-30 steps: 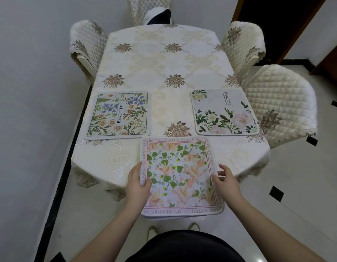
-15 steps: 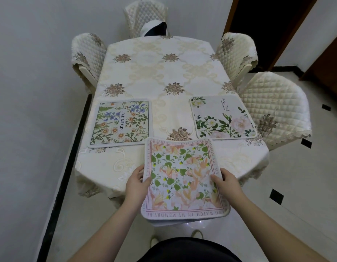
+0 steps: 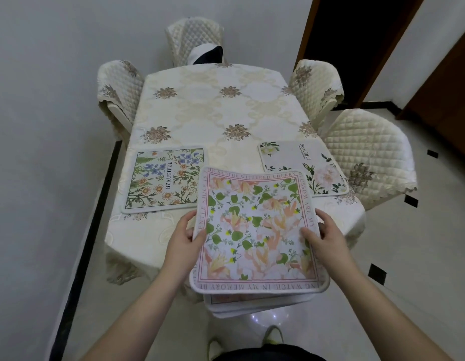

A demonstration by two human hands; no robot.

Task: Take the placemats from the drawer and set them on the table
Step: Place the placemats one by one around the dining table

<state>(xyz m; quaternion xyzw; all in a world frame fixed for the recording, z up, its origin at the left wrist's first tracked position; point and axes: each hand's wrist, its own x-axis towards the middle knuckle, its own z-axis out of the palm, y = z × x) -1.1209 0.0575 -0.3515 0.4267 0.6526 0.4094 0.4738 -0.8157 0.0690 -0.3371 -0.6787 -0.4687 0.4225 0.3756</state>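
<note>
Holding a stack of placemats (image 3: 254, 230) with your left hand (image 3: 183, 239) and right hand (image 3: 324, 234) gripping its side edges, clear of the table (image 3: 226, 110) | done: blue-flower mat (image 3: 163, 178) beyond your left hand, white-rose mat (image 3: 317, 162) beyond your right | left: the stack you carry, likely several mats.

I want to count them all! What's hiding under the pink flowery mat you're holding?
More mats: their edges peek out below the pink mat. It covers their pictures, and the exact number is unclear.
</note>
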